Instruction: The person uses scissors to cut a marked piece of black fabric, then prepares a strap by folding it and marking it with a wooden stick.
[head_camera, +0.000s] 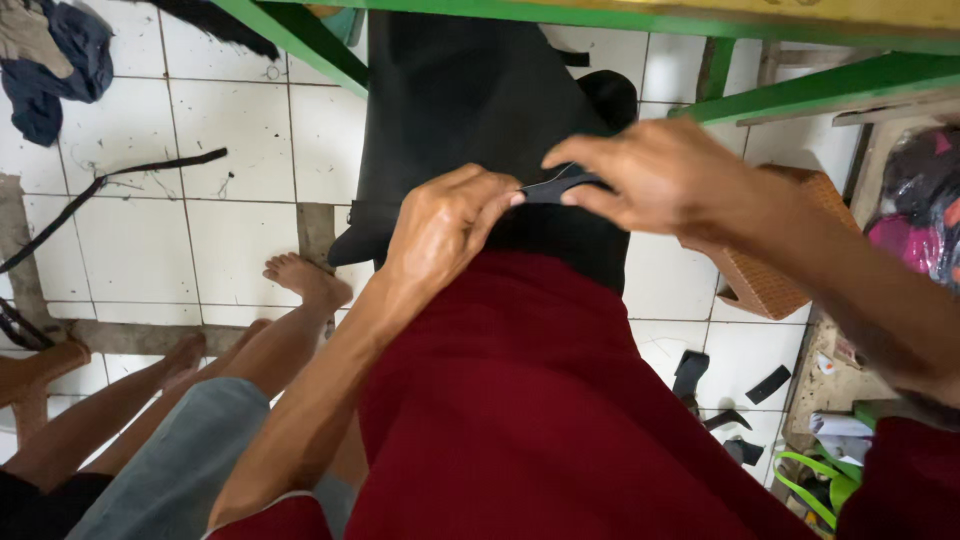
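Now both hands are pinching a black strip (556, 186): left hand (440, 225) nipping one end, right hand (650, 175) the other, over black cloth (470, 90) and red cloth (520, 400). Strip looks light, limp, probably best gripped at its ends.

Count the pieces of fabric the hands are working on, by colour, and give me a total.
Dark red fabric: 1
Black fabric: 1
Small black strip pinched between left hand and right hand: 1
Total: 3

Strip (560, 186) btwn hands, basket (770, 280) right – cloth (520, 400) below
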